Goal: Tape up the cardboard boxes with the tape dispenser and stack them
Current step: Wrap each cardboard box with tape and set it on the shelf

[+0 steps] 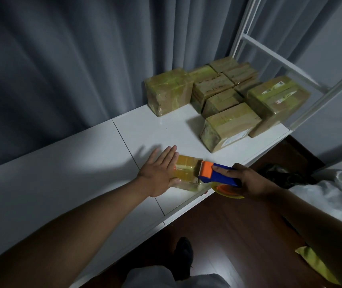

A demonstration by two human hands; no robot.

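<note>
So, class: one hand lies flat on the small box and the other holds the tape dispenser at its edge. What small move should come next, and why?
Probably tilt the tape dispenser so its toothed edge cuts the tape. The right hand holds it at the right end of the small box, whose top already looks glossy with tape, while the left hand presses flat to steady it.

Left arm extended forward, left hand (pixel 159 173) flat, palm down, fingers straight and together, pressing on small box (pixel 187 173), right arm reaching in from the right, right hand (pixel 249 180) curled around tape dispenser (pixel 218 177), index finger laid along its top
</note>
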